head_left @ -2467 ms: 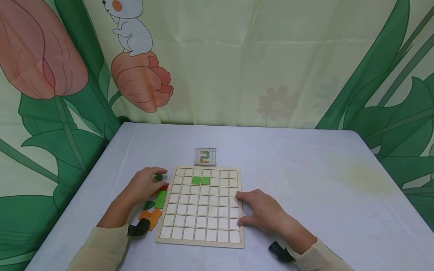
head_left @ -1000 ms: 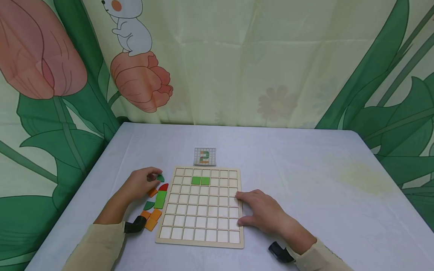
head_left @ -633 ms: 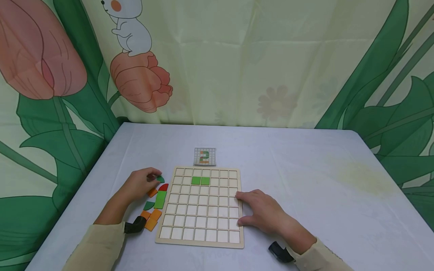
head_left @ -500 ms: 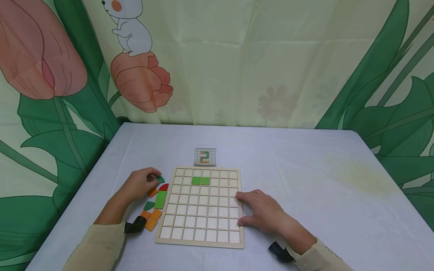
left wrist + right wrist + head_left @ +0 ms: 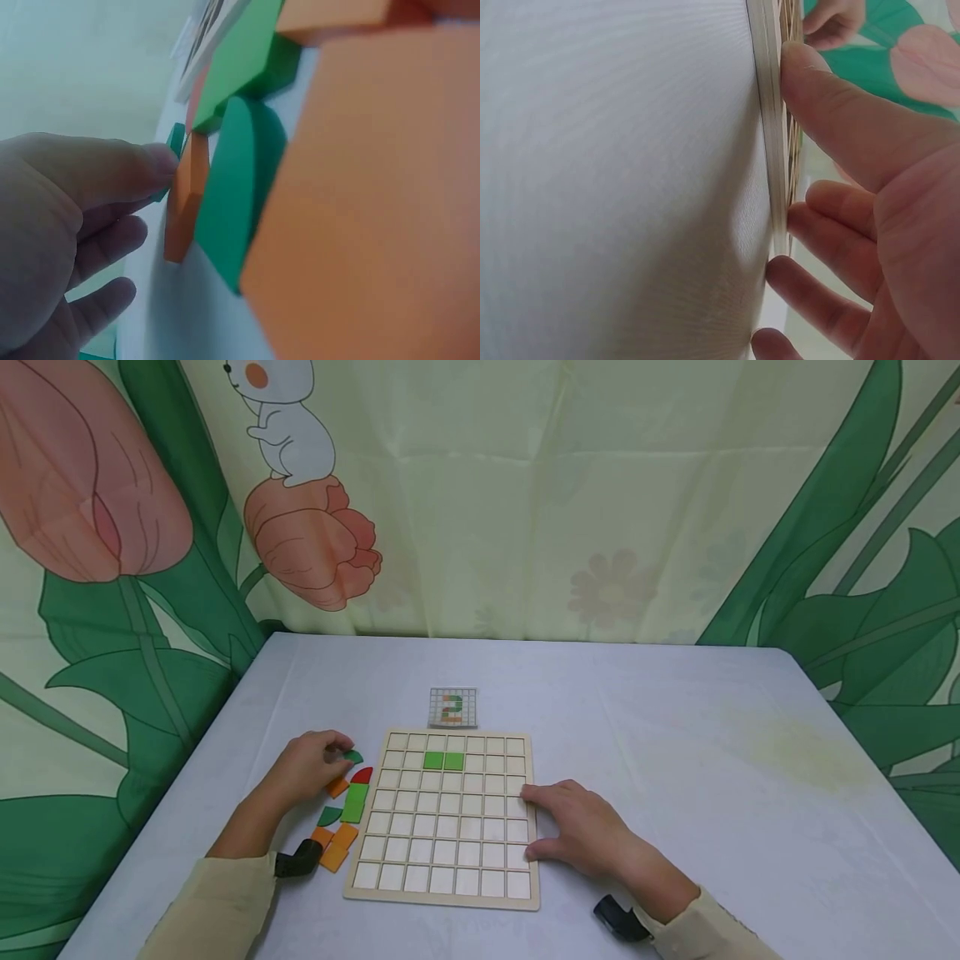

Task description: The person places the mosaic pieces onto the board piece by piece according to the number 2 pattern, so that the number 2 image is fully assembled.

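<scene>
My left hand (image 5: 309,766) is left of the wooden grid board (image 5: 450,827), thumb and forefinger pinching a dark green quarter-round tile (image 5: 352,757) low over the cloth. In the left wrist view the thumb covers much of that green tile (image 5: 176,140); the other fingers are loosely bent. Two light green squares (image 5: 443,761) sit side by side in the board's second row. My right hand (image 5: 581,827) rests with spread, relaxed fingers at the board's right edge. In the right wrist view its thumb and fingertips (image 5: 799,56) touch the board's rim (image 5: 769,112).
Beside the board's left edge lie a red rounded tile (image 5: 362,774), a light green piece (image 5: 355,803), another dark green quarter-round tile (image 5: 329,815) and several orange tiles (image 5: 334,857). A small pattern card (image 5: 452,707) stands behind the board on the white-covered table (image 5: 675,735).
Since the earliest frame, my left hand has shifted slightly left, showing more of the pinched green tile and the red tile, and uncovering an orange one. My right hand stays put.
</scene>
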